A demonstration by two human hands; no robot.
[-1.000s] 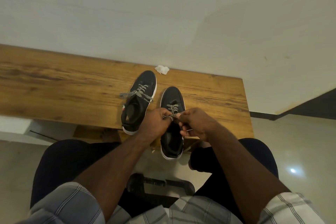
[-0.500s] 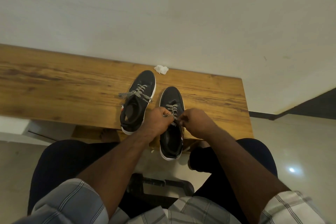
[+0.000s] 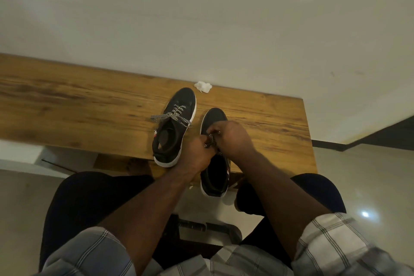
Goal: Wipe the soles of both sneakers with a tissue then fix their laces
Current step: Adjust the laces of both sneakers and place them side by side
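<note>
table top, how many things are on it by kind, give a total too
Black sneakers: 2, the left sneaker and the right sneaker
White crumpled tissue: 1
Total: 3 on the wooden table

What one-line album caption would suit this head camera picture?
Both hands, left hand and right hand, work the laces of the right-side sneaker on a wooden table.

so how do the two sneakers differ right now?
The left sneaker is untouched, its laces splayed out; both hands, left hand and right hand, pinch the right sneaker's laces. The left sneaker lies fully on the table; the right one's heel overhangs the near edge. Both are black with white soles.
</note>
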